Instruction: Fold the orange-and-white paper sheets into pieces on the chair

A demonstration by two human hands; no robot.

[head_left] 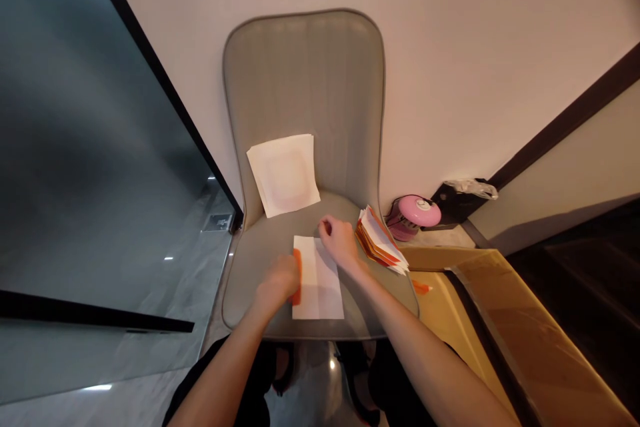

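A white paper with a crease down it and an orange strip along its left edge lies on the seat of a grey chair. My left hand, blurred, is at the orange strip; its fingers are too smeared to read. At the paper's upper right edge rests my right hand, fingers curled together, and what they may hold is hidden. White sheets lean on the backrest. A pile of folded white and orange papers lies at the right of the seat.
Right of the chair stand an open cardboard box with an orange scrap inside, a pink round object and a black box with clear plastic on it. A glass panel with a black frame is at the left.
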